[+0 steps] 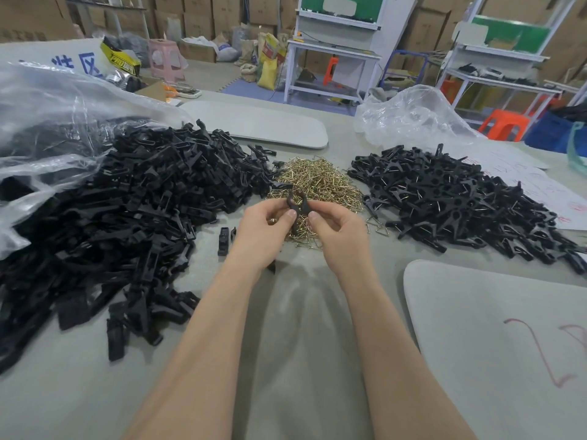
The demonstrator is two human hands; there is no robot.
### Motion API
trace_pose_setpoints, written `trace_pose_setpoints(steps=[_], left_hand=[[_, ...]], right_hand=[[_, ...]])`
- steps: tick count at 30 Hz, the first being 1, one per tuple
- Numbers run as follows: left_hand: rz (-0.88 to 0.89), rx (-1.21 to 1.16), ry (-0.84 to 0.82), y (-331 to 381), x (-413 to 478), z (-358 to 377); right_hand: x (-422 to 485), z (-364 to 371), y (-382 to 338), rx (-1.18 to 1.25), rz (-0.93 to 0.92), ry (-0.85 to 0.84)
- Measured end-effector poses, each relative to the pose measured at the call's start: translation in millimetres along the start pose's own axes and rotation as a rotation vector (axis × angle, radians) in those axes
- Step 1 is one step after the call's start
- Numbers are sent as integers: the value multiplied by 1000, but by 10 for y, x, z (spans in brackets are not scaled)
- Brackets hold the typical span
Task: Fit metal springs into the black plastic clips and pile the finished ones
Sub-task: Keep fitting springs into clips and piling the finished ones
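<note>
One rounded grey board [492,344] marked in red is lying on the grey surface [301,328], nearer than the heap of brass-coloured wire springs [314,182] and to its right. Just in front of that heap, the left hand [265,228] and right hand [337,228] are together pinching one black plastic clip [294,205]. Each grip is narrow, thumb and fingertips closing on the clip from its own side, apparently steadying it above the supply for fitting. Whether a spring is already seated cannot be told. Two stray black clip pieces [223,236] are lying in front of the heap, to its left.

Three heaps are sharing the surface. The springs are sitting at centre, within reach of both hands. A sprawling pile of springless black clip parts [143,201] is spreading to the heap's left, seemingly as stock. A smaller pile of finished black clips [444,201], glinting with wire, is building to its right, likely kept apart as output.

Beyond the heap a second grey board [263,125] is lying flat, and two clear plastic bags are slumping, one far left [47,100] and one far right [409,112].
</note>
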State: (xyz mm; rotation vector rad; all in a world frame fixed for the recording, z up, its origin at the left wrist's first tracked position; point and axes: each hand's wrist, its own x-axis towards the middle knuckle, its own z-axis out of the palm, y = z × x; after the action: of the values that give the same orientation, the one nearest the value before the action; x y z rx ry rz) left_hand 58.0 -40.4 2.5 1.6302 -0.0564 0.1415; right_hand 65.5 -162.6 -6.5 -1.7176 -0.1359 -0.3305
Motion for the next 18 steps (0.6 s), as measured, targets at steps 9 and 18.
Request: trace_pose_setpoints(steps=[9, 18], left_hand=[[-5, 42, -12, -15, 7, -11], [-12, 22, -22, -48, 19, -21]], right_hand=[[-10, 12, 5, -15, -2, 27], [-22, 22, -5, 27, -25, 33]])
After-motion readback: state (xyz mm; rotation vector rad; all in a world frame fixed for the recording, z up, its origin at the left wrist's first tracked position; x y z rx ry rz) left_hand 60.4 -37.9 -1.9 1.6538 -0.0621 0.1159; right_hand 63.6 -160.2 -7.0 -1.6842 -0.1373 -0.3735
